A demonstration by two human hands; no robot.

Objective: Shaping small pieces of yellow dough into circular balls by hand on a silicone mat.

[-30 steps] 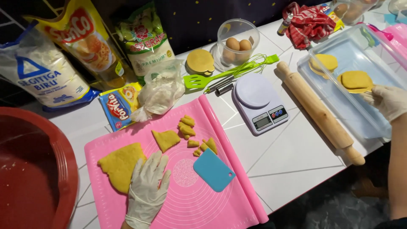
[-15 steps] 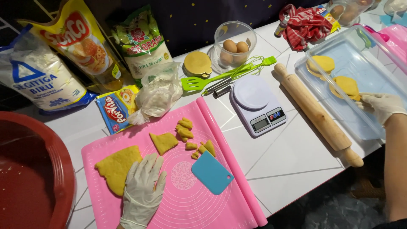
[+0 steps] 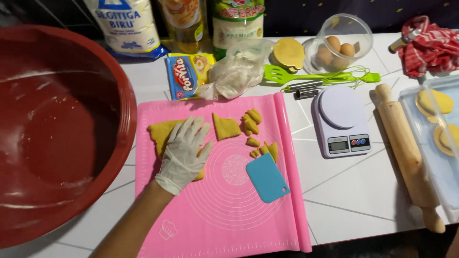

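Observation:
My left hand [image 3: 184, 154], in a white glove, lies flat with fingers spread on a yellow slab of dough [image 3: 160, 135] on the pink silicone mat [image 3: 229, 215]. Several smaller dough scraps [image 3: 251, 123] and a triangular piece [image 3: 225, 127] lie just right of the hand. A blue plastic scraper [image 3: 267, 178] rests on the mat below the scraps. My right hand is out of view.
A big red bowl [image 3: 52, 129] fills the left. A white kitchen scale [image 3: 340, 122], a wooden rolling pin [image 3: 406, 150] and a clear tray with dough rounds [image 3: 437, 126] sit right. Behind: flour, oil and sugar bags, a crumpled bag, green spatula and whisk, eggs in a bowl, a red cloth.
The view has swung left, so the red bowl now fills the left side. My right hand, which was at the tray with the dough rounds, has left the frame. The left hand stays on the dough.

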